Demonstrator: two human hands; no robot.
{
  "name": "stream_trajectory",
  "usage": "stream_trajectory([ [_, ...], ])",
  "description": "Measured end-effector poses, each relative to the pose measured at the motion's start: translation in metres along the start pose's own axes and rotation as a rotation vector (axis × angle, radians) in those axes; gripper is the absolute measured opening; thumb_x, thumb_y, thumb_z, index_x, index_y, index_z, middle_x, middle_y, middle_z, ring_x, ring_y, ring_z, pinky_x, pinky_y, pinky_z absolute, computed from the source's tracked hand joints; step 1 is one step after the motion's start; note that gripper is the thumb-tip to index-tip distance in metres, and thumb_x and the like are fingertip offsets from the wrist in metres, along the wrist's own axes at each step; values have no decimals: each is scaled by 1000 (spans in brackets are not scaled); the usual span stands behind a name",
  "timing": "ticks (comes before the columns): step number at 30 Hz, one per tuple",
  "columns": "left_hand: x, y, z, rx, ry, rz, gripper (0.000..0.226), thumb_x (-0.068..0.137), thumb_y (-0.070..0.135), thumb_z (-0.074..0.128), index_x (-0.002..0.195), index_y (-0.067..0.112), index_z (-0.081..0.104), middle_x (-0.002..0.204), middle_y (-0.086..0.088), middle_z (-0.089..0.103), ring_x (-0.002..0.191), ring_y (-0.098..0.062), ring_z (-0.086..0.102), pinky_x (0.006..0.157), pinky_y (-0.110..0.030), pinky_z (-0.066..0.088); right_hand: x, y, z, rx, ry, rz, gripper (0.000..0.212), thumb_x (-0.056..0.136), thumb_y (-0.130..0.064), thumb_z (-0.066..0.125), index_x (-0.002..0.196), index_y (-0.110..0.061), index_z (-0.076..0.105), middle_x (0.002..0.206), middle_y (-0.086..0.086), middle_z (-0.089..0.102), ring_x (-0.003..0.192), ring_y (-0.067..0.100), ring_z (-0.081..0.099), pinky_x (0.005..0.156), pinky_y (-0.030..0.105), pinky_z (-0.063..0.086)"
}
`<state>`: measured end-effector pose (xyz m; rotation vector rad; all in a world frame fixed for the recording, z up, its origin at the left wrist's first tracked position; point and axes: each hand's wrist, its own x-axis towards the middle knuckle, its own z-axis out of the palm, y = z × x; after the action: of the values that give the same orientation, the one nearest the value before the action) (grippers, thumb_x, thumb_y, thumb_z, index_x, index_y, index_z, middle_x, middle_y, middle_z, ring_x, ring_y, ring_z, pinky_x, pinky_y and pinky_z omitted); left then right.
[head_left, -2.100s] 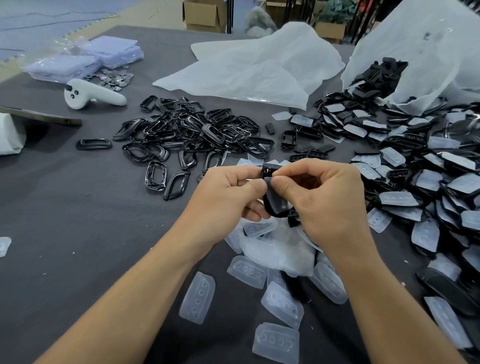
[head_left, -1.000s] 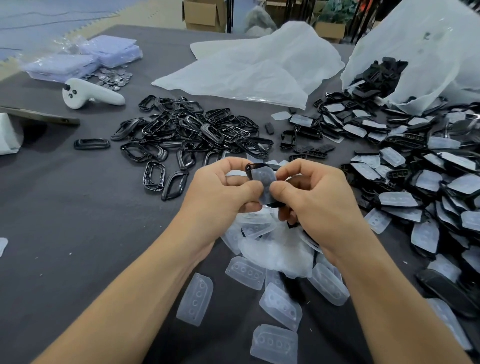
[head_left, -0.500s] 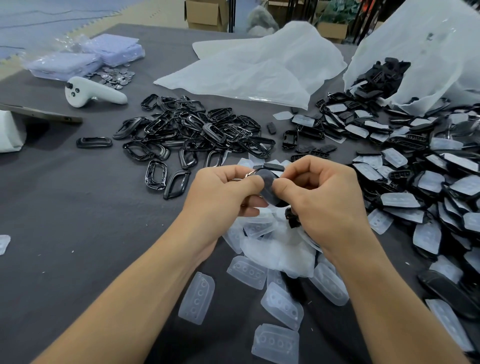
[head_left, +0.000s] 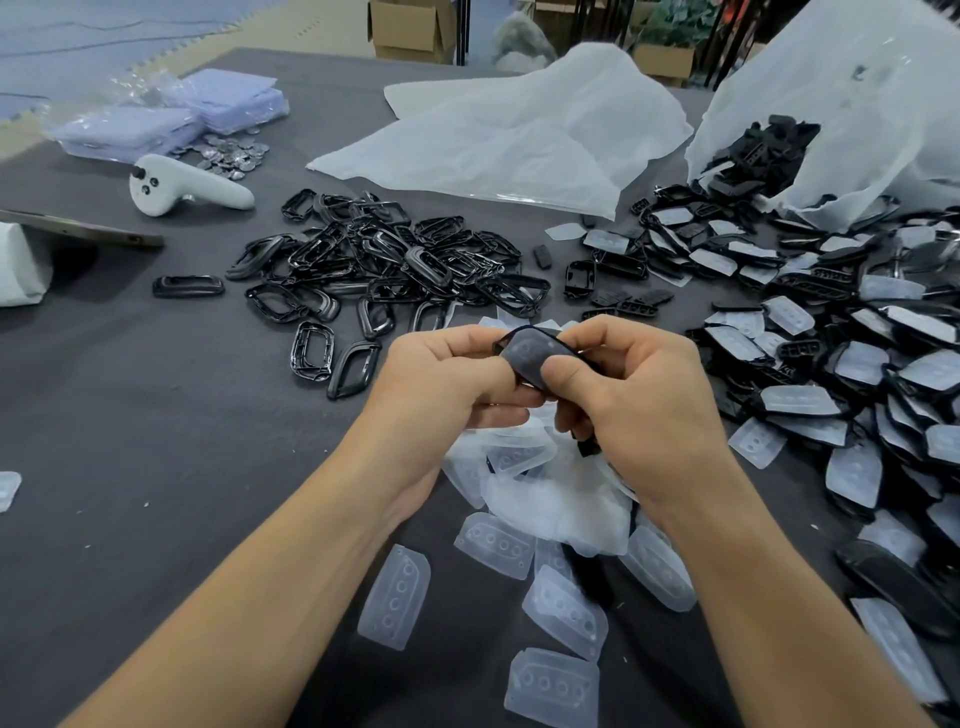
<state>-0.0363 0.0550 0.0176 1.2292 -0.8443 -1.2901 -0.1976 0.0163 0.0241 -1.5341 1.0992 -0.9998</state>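
Both hands meet above the table's middle around one small black plastic frame (head_left: 531, 353) with a translucent rubber pad seated in it. My left hand (head_left: 447, 384) pinches its left side, thumb on the front. My right hand (head_left: 623, 395) grips the right side, thumb pressing the pad's face. A second dark piece (head_left: 587, 447) pokes out under my right palm. Beneath the hands lies a heap of translucent button pads (head_left: 530, 488).
A pile of empty black frames (head_left: 384, 265) lies behind the hands. Assembled frames with pads (head_left: 841, 364) cover the right side. White plastic bags (head_left: 519, 130) sit at the back, one spilling black parts (head_left: 758, 150). A white controller (head_left: 182, 187), coins and blue packets lie far left.
The frame has been turned in my fingers so that the pad's face now points toward me. My right thumb has slid onto the pad. Both hands stay in the same place.
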Motion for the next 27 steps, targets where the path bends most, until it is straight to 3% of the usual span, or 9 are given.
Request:
stream_trajectory([
  [2,0,0,-1,13,-29,-7,44,59,-3,54,84,19,84,90,-11,80,79,-22,78,62,-22,58,0,0,0,12,4,-1,20,88,-6,74,81,-25,72,61,1,69,47,15,58,45,22,44],
  [4,0,0,-1,28,-28,-4,39,61,-1,55,80,18,83,86,-9,80,76,-20,77,60,-22,58,0,1,0,19,-1,-1,20,87,-6,74,80,-25,72,62,1,69,47,15,57,46,21,44],
  [7,-1,1,1,54,27,15,14,73,11,66,74,11,80,74,-9,76,65,-17,74,56,-22,57,0,2,0,13,-15,-4,18,86,-8,73,79,-25,71,61,1,68,47,15,57,46,21,43],
  [11,-1,0,2,124,75,49,21,94,7,67,78,9,80,70,-9,76,60,-14,70,55,-21,56,0,1,0,25,-18,-4,21,87,-4,72,78,-23,72,59,-1,66,47,15,55,46,20,41],
  [16,-2,1,1,94,62,63,20,98,4,64,86,8,79,75,-8,78,60,-12,69,55,-20,55,-3,-3,1,125,-15,4,18,86,-3,77,76,-17,71,60,-2,65,47,14,56,45,19,42],
  [22,0,-1,0,76,33,39,10,95,5,69,96,5,79,77,-8,78,61,-12,71,57,-19,55,-1,-2,1,76,16,-2,20,88,-3,75,76,-19,72,59,-2,66,48,15,57,44,21,44],
  [27,0,0,-6,86,-84,-16,18,88,-4,72,100,7,80,93,-13,80,77,-14,76,66,-20,59,1,0,0,9,39,-21,22,87,-8,75,77,-28,74,61,-2,68,47,13,59,45,21,45],
])
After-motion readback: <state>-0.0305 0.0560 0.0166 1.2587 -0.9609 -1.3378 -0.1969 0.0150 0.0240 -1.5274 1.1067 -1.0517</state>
